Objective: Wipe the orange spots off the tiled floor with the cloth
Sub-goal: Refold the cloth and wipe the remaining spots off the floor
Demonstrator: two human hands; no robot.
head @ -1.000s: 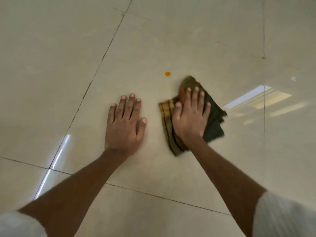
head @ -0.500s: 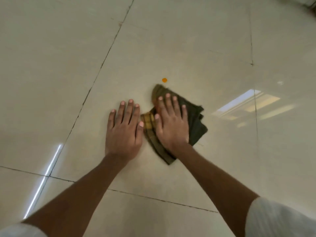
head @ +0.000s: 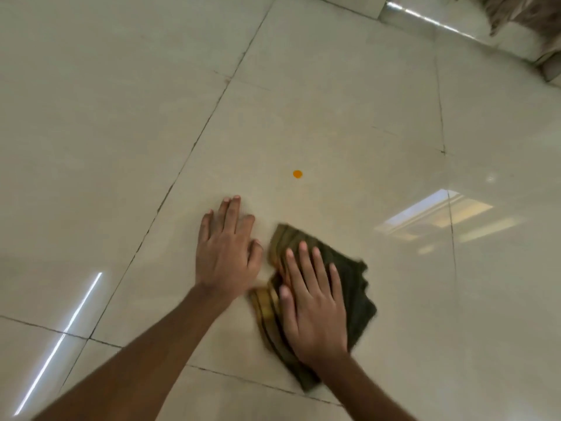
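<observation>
R hand [head: 315, 311] lies flat, palm down, on a crumpled dark green cloth w/ yellow-brown striped edge [head: 349, 287], lower centre-right of frame. Fingers [head: 305, 262] stretched out and slightly spread, pressing the fabric to the floor, not curled round it; thumb sits over the striped edge on the cloth's left side. Cloth sticks out beyond the hand on all sides, edges motion-blurred.

L hand [head: 226, 253] just left of the cloth, at frame centre, palm down on the glossy beige tiled floor [head: 121, 147]. Fingers extended and close together, holding nothing. Thumb tip is near the cloth's upper-left edge; can't tell if touching, bit blurred. Both forearms run in from the bottom edge.

One small round orange spot [head: 297, 174] on the tile above centre, up-frame of both hands, apart from the cloth and from the L fingertips. It sits on the same tile as the hands.

Dark grout lines cross the floor diagonally. Bright window reflection mid-right, thin light streak lower left. Pale wall base and a bit of brownish fabric [head: 528, 13] in upper right corner, too blurred to ID.
</observation>
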